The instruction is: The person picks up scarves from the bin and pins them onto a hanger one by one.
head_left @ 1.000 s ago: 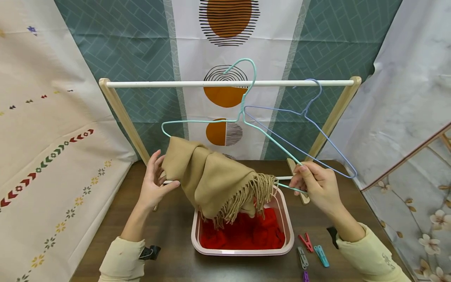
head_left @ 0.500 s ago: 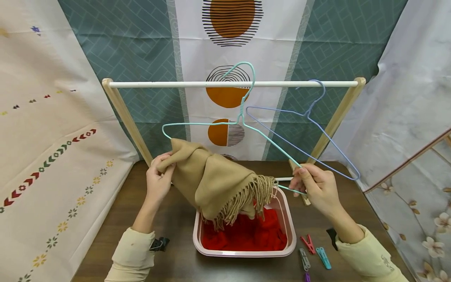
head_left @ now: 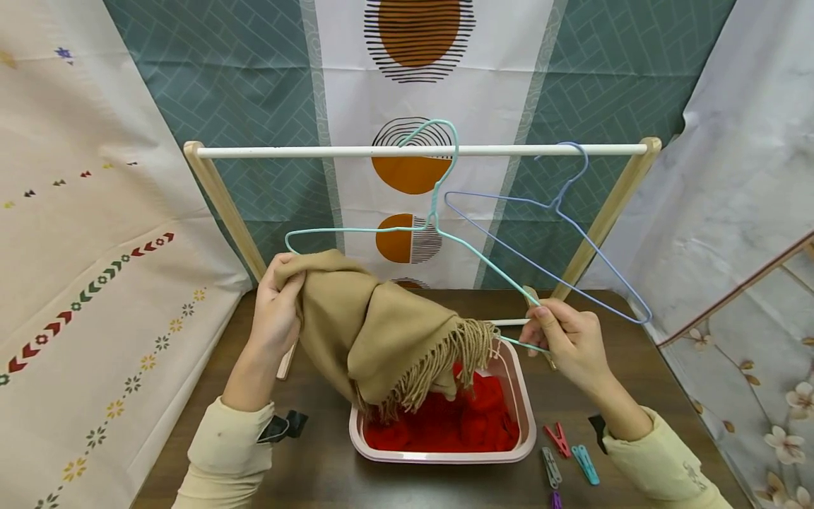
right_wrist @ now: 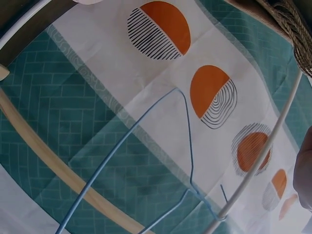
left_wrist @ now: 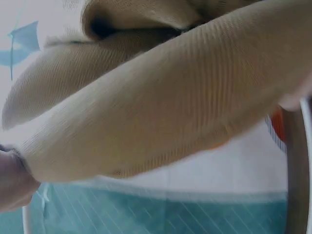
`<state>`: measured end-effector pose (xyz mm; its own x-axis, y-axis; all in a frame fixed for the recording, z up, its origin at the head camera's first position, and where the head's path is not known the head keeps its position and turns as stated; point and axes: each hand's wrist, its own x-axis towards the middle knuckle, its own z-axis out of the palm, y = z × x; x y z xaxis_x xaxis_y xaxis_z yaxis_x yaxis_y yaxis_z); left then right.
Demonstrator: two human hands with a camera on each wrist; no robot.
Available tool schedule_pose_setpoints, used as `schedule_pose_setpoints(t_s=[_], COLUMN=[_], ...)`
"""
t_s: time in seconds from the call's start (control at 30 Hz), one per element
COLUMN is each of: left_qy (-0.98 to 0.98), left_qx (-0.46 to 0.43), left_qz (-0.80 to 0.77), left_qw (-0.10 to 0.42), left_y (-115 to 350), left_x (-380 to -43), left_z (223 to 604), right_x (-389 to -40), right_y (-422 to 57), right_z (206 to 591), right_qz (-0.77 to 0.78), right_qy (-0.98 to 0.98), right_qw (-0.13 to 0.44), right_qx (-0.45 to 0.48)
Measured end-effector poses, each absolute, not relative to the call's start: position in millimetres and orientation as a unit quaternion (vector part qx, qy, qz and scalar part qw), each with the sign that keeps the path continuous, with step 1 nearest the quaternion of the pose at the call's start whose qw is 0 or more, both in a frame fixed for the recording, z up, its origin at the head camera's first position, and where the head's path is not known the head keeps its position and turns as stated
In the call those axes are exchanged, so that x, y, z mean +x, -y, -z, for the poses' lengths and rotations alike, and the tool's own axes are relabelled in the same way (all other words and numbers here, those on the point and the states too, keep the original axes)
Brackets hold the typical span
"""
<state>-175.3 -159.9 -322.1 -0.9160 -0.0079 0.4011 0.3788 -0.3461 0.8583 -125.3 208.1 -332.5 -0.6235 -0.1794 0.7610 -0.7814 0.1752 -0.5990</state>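
Note:
A tan fringed scarf (head_left: 394, 325) lies draped through a mint-green hanger (head_left: 486, 261), its fringe hanging at the right over the basin. My left hand (head_left: 273, 307) pinches the scarf's upper left edge between thumb and fingers, close to the hanger's left corner. At the other end my right hand (head_left: 569, 336) grips the hanger's right corner. The hanger's hook overlaps the white rail (head_left: 286, 152) in the head view. Scarf folds (left_wrist: 161, 92) fill much of the left wrist view, hiding the hanger's lower bar there.
A periwinkle hanger (head_left: 559, 208) hangs from the rail at right, also showing as a blue hanger (right_wrist: 190, 161) in the right wrist view. Below the scarf, a pink basin (head_left: 439, 458) contains red cloth (head_left: 470, 424). Several clothespins (head_left: 585, 463) lie on the table to its right.
My left hand has gone from spread fingers beside the scarf to pinching its edge, pulling it up and left. The mint-green hanger has dropped slightly; my right hand keeps its grip.

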Motion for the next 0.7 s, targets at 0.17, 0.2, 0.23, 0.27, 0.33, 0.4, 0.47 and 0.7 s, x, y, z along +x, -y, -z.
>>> schedule_pose_setpoints(t_s=[0.17,0.2,0.23,0.27,0.33,0.4,0.47,0.7], left_qy=[0.504,0.488,0.471,0.451,0.415,0.383,0.379,0.559], left_qx=[-0.158,-0.154,-0.149,-0.145,-0.135,-0.124,-0.102,-0.041], left_qz=[0.847,0.857,0.868,0.880,0.899,0.915,0.919,0.828], left_qw=[0.065,0.057,0.049,0.037,0.016,-0.012,-0.029,-0.028], left_y=[148.2,146.4,144.4,142.6,138.9,135.6,132.9,136.4], left_x=[-175.0,-174.8,-174.5,-174.1,-173.8,-174.3,-176.7,-194.6], left_z=[305.5,303.3,301.1,299.1,295.6,292.6,289.5,281.8], right_x=[-125.5,-125.5,-125.6,-125.6,-125.4,-125.2,-125.3,-125.4], right_y=[-206.5,-205.9,-205.3,-204.5,-203.0,-201.8,-201.7,-208.1], right_z=[334.3,334.1,334.1,333.8,333.6,334.2,335.5,337.4], right_qz=[-0.547,-0.546,-0.544,-0.541,-0.529,-0.519,-0.522,-0.540], right_qy=[0.713,0.710,0.709,0.709,0.714,0.715,0.706,0.660], right_qw=[0.276,0.278,0.281,0.282,0.283,0.284,0.284,0.287], right_qx=[0.342,0.346,0.350,0.354,0.363,0.372,0.384,0.437])
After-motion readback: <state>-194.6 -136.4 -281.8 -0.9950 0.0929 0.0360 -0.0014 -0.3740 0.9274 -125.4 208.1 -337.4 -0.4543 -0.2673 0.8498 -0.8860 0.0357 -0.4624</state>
